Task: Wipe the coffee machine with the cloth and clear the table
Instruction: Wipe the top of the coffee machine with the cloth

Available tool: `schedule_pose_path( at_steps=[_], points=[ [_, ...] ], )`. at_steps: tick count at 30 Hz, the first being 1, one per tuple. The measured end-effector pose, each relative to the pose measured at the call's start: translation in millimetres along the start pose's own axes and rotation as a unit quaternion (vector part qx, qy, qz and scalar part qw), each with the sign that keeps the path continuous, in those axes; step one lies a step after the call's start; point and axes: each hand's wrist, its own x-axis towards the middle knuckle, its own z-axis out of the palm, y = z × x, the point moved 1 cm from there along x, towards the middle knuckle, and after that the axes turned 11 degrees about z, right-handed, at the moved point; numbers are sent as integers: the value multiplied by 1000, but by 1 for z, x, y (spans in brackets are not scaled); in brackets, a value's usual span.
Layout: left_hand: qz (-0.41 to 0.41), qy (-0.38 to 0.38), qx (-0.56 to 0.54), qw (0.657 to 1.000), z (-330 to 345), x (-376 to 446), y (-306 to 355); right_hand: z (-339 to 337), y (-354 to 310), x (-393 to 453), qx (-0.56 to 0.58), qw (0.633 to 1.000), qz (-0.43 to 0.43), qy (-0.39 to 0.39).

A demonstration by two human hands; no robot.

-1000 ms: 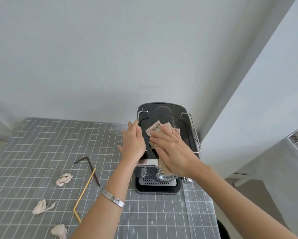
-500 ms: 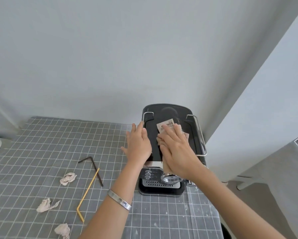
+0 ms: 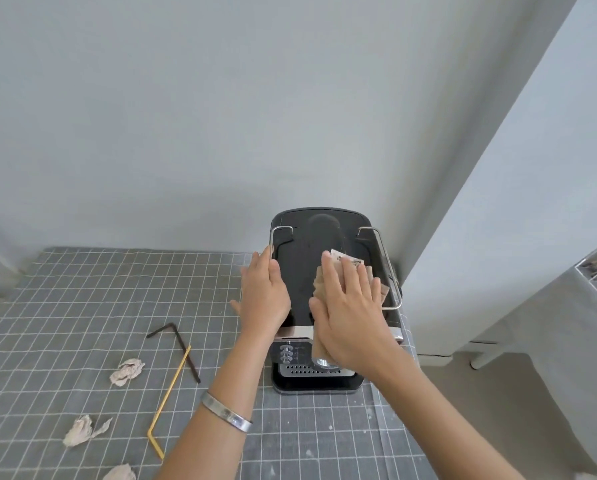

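Observation:
A black coffee machine (image 3: 300, 271) with chrome side rails stands at the table's back right corner, against the wall. My right hand (image 3: 349, 313) lies flat on its top, pressing a beige cloth (image 3: 373, 275) with a printed label against the right half of the lid. My left hand (image 3: 264, 296) rests with fingers together against the machine's left edge, steadying it. The cloth's lower end hangs down over the machine's front under my palm. The drip tray (image 3: 314, 370) shows below my hands.
On the grey checked tablecloth (image 3: 82, 289) lie three crumpled paper wads (image 3: 127, 370) (image 3: 82, 431) (image 3: 120, 472), a bent black straw (image 3: 177, 344) and a bent yellow straw (image 3: 169, 400). The table's right edge drops off beside the machine; a grey-draped piece of furniture (image 3: 567, 341) stands to the right.
My right hand has slid the cloth from the middle of the lid toward its right side. My left hand stays at the machine's left edge. The camera view has shifted slightly.

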Motion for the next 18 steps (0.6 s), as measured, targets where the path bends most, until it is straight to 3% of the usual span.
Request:
schedule_pose_path(
  at_steps=[3,7,14,18],
  points=[
    [-6,-2,4,1000,0,3,-4,2,5,49,39,999,-28,0],
    [-12,-4,3,1000,2,6,-4,7,8,115,71,996,2,-45],
    [7,-1,17,1000,1,4,-7,4,11,18,96,994,-58,-14],
    [2,-7,19,1000,0,5,-7,2,2,68,51,997,-54,10]
  ],
)
